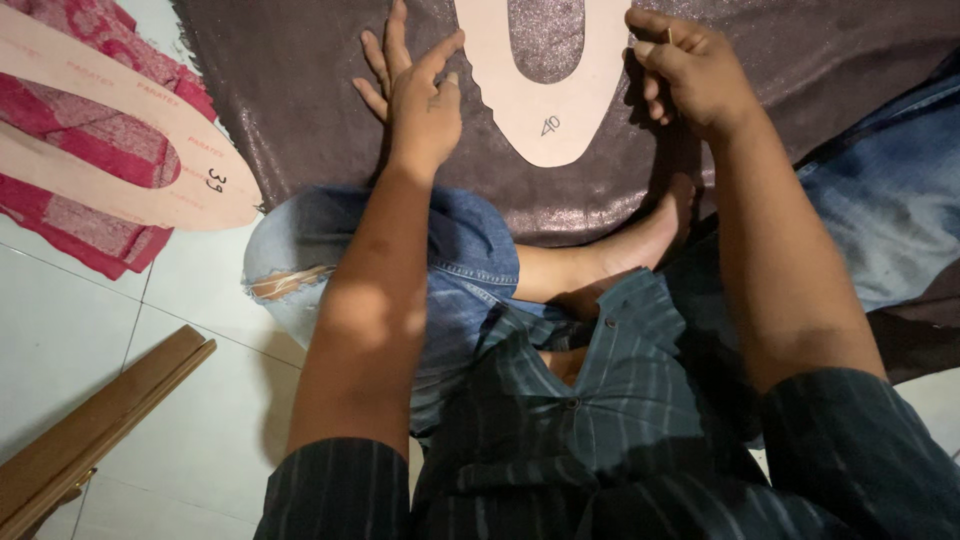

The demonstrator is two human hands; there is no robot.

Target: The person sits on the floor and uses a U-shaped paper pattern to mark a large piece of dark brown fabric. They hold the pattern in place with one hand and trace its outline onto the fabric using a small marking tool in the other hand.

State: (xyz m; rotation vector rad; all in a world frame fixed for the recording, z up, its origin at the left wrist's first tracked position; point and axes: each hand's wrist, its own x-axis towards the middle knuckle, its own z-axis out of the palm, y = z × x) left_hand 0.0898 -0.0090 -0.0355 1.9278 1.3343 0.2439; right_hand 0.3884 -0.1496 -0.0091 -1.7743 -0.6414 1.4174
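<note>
Item: tan shoe-upper pattern at the far edge of our dark leather sheet, left hand splayed flat beside it, right hand clenched on something unseen; unpinned, we judge it may slide.

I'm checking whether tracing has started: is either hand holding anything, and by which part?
The right hand is closed beside the tan shoe pattern; whether it grips a marker cannot be told. The left hand presses flat on the dark sheet.

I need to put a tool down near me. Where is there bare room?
Bare white floor tiles lie between the red fabric, the wooden strip and the knee. The dark leather is free left of the left hand; around the shoe template and right hand it is crowded.
</note>
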